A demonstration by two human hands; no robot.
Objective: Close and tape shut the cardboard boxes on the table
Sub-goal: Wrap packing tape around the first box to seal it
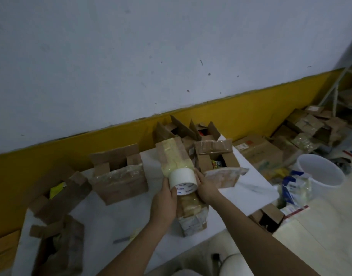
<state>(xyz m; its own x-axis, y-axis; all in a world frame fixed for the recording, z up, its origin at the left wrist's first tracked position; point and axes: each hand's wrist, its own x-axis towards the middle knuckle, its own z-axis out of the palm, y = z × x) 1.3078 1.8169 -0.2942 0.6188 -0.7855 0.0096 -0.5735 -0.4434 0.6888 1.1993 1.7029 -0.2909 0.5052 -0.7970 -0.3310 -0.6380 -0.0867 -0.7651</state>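
Lengthwise toward wall (131,56), closed box (193,216), left hand (164,204) gripping tape roll (183,179)

Pretty crowded white counter (115,220) here: near-left box (57,248) and left box (59,194) both open, another open box (119,176) further back, tape-covered box (193,213) in the middle, far-right box (217,156) open.
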